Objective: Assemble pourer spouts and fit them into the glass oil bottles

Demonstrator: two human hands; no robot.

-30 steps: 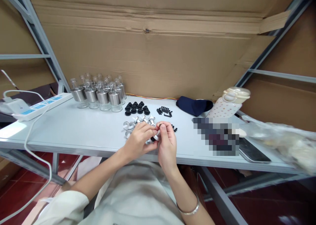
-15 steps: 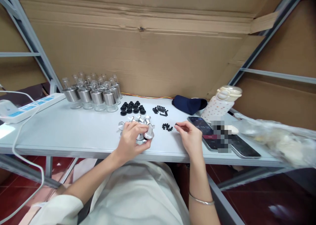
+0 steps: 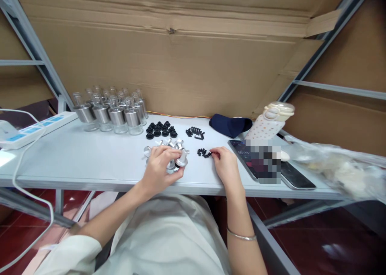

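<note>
My left hand [image 3: 161, 164] is closed around a silver metal pourer lid [image 3: 181, 158], tilted, with its wide rim at the lower side. Beneath and behind that hand lie several more silver lids [image 3: 147, 151], partly covered by my fingers. My right hand [image 3: 224, 164] has thumb and forefinger pinched together at the right edge of a cluster of small black pieces [image 3: 203, 152]. A dark bit shows at those fingertips, apparently one small black piece. Farther back stand several black round stoppers [image 3: 161, 130], beside a group of thin black parts [image 3: 195, 132].
Glass bottles with metal sleeves [image 3: 117, 116] stand at back left, near a white power strip [image 3: 36, 128]. A navy cap [image 3: 230, 125], a dotted flask [image 3: 265, 124], phones [image 3: 297, 176] and a plastic bag [image 3: 340, 170] occupy the right. Cardboard [image 3: 169, 70] walls the rear.
My right hand has moved slightly left, its fingertips reaching the edge of the small black pieces. The left hand keeps hold of the lid. The whole view has shifted a little.
</note>
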